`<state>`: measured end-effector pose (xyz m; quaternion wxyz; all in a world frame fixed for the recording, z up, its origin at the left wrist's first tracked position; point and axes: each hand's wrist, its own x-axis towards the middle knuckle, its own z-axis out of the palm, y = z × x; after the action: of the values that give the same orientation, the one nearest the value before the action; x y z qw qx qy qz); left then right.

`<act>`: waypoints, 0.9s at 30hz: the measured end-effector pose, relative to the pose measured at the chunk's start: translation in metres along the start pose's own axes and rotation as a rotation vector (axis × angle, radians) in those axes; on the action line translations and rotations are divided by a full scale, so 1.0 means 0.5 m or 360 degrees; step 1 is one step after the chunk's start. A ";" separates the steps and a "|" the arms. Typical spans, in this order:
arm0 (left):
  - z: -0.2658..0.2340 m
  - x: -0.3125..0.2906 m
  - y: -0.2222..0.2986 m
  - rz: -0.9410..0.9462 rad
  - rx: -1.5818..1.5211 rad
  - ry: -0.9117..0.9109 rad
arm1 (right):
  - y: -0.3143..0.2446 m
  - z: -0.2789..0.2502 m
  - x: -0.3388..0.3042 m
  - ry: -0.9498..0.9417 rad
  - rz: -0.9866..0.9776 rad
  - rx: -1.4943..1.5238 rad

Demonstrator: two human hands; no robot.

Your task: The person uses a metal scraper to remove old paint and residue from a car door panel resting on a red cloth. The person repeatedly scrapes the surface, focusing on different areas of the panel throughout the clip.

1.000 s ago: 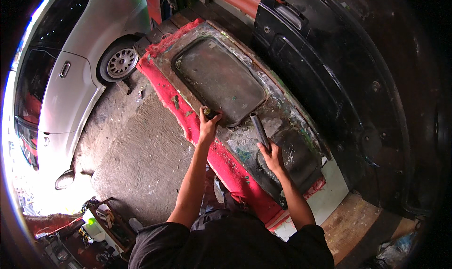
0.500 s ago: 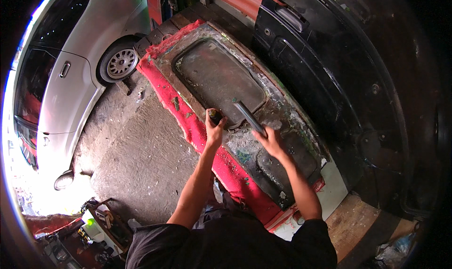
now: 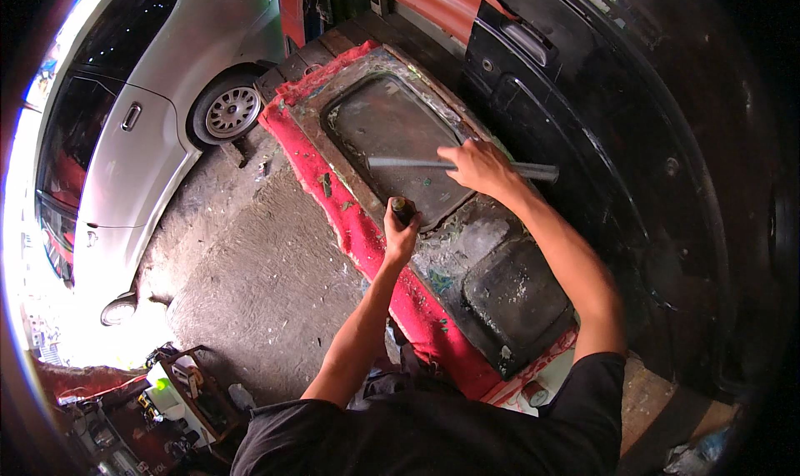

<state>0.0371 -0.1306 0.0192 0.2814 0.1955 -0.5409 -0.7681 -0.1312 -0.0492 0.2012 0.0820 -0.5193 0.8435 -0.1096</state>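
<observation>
A worn vehicle door panel (image 3: 492, 234), its paint flaking, lies on a red cloth (image 3: 358, 226) in front of me. Upright in my closed left hand (image 3: 402, 233) is a dark tool handle (image 3: 402, 207) with a brownish end on top. Its lower end is hidden, near the corner of the panel's window-shaped recess (image 3: 392, 130). My right hand (image 3: 483, 168) grips a grey metal bar (image 3: 533, 171) held sideways above the panel, apart from the handle. Motion smears the bar's left part. Green flakes are scattered over panel and cloth.
A silver car (image 3: 150, 118) stands at the left beside the concrete floor (image 3: 250, 268). Large black vehicle panels (image 3: 583, 151) lean along the right. At lower left is a wooden tray (image 3: 196, 384) of tools and bottles. A small can (image 3: 535, 393) stands by my right elbow.
My right hand has moved up and away, lifting the bar and swinging it from slanted to nearly level across the view. The left hand keeps hold of the handle at the same spot on the panel.
</observation>
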 end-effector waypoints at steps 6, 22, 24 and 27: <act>0.001 0.006 -0.011 -0.0026 -0.0029 0.0027 | -0.014 0.042 -0.025 -0.0241 0.0088 -0.0005; -0.005 0.015 -0.036 -0.0018 0.0024 -0.0025 | -0.009 0.023 -0.001 0.0173 0.0385 0.0225; 0.002 0.020 -0.046 -0.0077 0.0015 -0.0004 | -0.012 0.028 -0.006 0.0323 0.0504 0.0493; 0.009 0.012 -0.038 -0.0007 -0.0057 0.0041 | 0.007 0.066 -0.034 -0.0166 0.0088 -0.0127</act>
<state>0.0255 -0.1264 0.0028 0.2902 0.2014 -0.5231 -0.7756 -0.1182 -0.0356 0.1689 0.1081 -0.5036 0.8559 -0.0464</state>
